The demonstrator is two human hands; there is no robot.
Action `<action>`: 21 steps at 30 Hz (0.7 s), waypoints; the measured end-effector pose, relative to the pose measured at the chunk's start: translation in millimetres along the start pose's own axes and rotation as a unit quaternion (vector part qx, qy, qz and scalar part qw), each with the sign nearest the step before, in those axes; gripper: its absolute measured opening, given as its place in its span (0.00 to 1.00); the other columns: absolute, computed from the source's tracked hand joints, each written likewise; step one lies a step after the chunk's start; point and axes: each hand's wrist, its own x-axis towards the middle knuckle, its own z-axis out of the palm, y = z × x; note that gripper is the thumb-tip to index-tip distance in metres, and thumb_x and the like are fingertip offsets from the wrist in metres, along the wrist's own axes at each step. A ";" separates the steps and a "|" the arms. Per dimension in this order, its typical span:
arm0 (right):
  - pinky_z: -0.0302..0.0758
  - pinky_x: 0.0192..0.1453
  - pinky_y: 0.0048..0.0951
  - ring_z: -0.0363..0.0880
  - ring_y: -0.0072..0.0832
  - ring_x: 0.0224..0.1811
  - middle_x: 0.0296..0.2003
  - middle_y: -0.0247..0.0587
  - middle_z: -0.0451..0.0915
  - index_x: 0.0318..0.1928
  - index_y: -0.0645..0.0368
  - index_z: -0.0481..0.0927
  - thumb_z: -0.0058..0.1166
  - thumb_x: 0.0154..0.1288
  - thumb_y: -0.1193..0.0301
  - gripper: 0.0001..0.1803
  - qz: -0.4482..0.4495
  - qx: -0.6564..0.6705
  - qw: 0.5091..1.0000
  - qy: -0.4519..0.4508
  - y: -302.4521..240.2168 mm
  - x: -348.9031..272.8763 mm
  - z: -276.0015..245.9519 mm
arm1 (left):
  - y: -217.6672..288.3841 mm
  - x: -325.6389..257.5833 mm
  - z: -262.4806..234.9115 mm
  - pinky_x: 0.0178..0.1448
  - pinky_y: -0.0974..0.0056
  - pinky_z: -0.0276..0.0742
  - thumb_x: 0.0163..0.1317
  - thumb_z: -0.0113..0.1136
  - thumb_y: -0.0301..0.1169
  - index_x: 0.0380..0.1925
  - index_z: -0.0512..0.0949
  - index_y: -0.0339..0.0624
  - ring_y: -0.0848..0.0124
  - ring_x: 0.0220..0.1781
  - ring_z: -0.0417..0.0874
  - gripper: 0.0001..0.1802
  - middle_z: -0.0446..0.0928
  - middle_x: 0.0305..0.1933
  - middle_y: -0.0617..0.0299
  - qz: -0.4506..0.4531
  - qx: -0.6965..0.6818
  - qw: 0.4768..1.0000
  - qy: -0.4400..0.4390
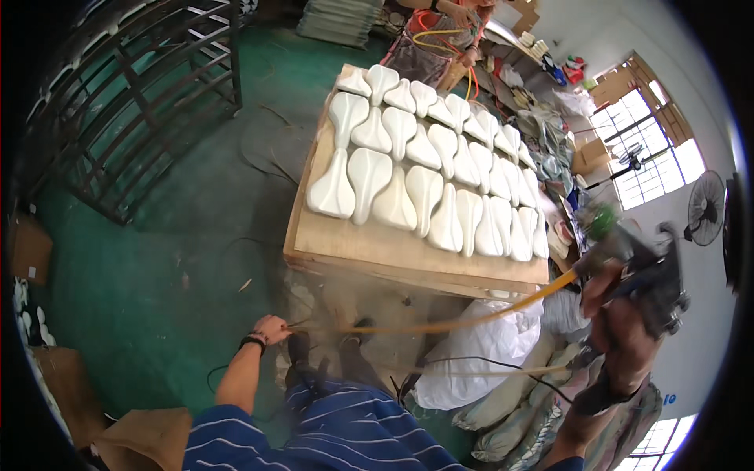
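My right hand, raised on the right, is wrapped round a dark spray gun. The gun is blurred by motion, with a green part near its front. A yellow hose sags from it across to my left hand, whose fingers are closed round the hose low in front of my legs. A second, paler hose also reaches the gun's lower end. Ahead, several cream-white bicycle saddle pads lie in rows on a wooden board. Neither hand touches the pads.
A dark metal rack stands at left. White sacks lie below the board's right side. Cardboard boxes sit lower left. Beyond the board, a co-worker handles orange and yellow hoses. A fan hangs on the right wall.
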 end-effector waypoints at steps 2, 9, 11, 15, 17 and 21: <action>0.78 0.41 0.28 0.83 0.30 0.38 0.44 0.49 0.85 0.67 0.67 0.72 0.62 0.61 0.75 0.32 -0.016 -0.001 0.999 -0.030 19.5 1.4 23.5 | 33.5 -36.6 -31.4 0.39 0.48 0.81 0.62 0.66 0.55 0.27 0.87 0.44 0.48 0.34 0.86 0.24 0.84 0.28 0.49 -0.019 -0.049 0.995 0.087; 0.79 0.56 0.35 0.87 0.44 0.50 0.49 0.57 0.85 0.69 0.65 0.73 0.65 0.59 0.82 0.35 -0.020 -0.208 0.937 -0.279 35.4 33.8 63.6 | 124.8 -136.1 -109.1 0.25 0.54 0.70 0.60 0.73 0.47 0.18 0.80 0.40 0.48 0.20 0.78 0.23 0.73 0.15 0.49 0.011 -0.128 0.959 0.253; 0.79 0.52 0.35 0.88 0.42 0.46 0.46 0.56 0.86 0.67 0.66 0.75 0.65 0.59 0.82 0.33 -0.061 -0.220 0.936 -0.266 39.7 42.6 68.7 | 120.9 -130.1 -97.2 0.25 0.54 0.71 0.59 0.73 0.47 0.18 0.81 0.40 0.49 0.20 0.79 0.23 0.74 0.15 0.50 0.026 -0.136 0.956 0.258; 0.79 0.51 0.33 0.87 0.37 0.43 0.43 0.53 0.86 0.64 0.67 0.78 0.65 0.58 0.82 0.31 -0.060 -0.223 0.960 -0.160 39.1 52.4 70.5 | 121.4 -124.7 -93.6 0.26 0.53 0.72 0.59 0.73 0.47 0.19 0.81 0.40 0.50 0.21 0.80 0.22 0.75 0.15 0.50 0.031 -0.138 0.962 0.232; 0.79 0.51 0.32 0.87 0.37 0.43 0.43 0.52 0.86 0.64 0.67 0.78 0.65 0.57 0.83 0.32 -0.082 -0.224 0.956 -0.168 41.9 50.7 70.1 | 120.2 -124.4 -92.0 0.27 0.53 0.72 0.59 0.73 0.48 0.19 0.81 0.40 0.50 0.21 0.80 0.23 0.75 0.15 0.51 0.029 -0.140 0.963 0.229; 0.78 0.47 0.29 0.85 0.30 0.38 0.41 0.48 0.86 0.62 0.68 0.80 0.66 0.55 0.77 0.31 -0.065 -0.230 0.945 -0.222 38.0 37.5 65.4 | 125.9 -119.0 -88.8 0.27 0.53 0.73 0.60 0.71 0.51 0.19 0.82 0.41 0.50 0.21 0.80 0.25 0.75 0.15 0.52 0.043 -0.116 0.964 0.234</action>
